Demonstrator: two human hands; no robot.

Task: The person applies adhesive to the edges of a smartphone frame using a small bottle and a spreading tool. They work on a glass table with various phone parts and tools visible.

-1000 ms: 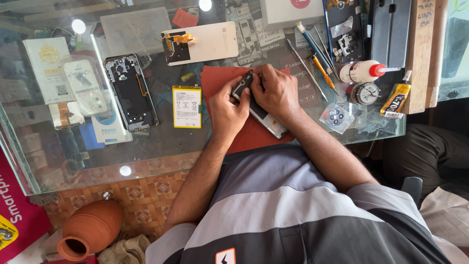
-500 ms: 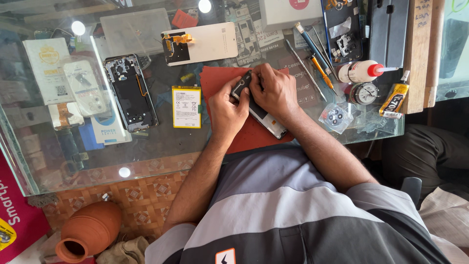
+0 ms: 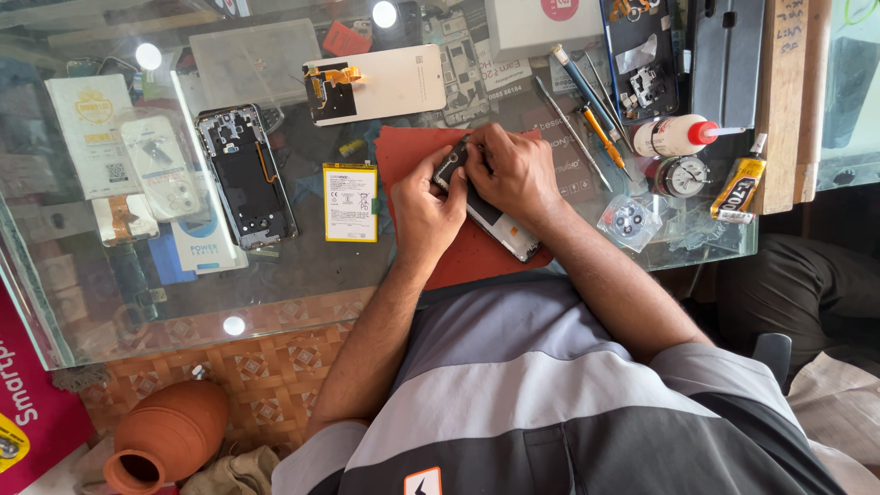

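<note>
You wear a short-sleeved shirt in broad bands: dark grey at the shoulders, a pale grey stripe across the middle, bluish grey toward the hem, with a small orange-and-white badge. Your left hand (image 3: 426, 209) and right hand (image 3: 515, 174) are bare below bare forearms.

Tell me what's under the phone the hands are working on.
A red mat lies under the opened phone, on the glass counter. Both hands, left and right, cover the phone's upper part, so that part's underside is hidden.
</note>
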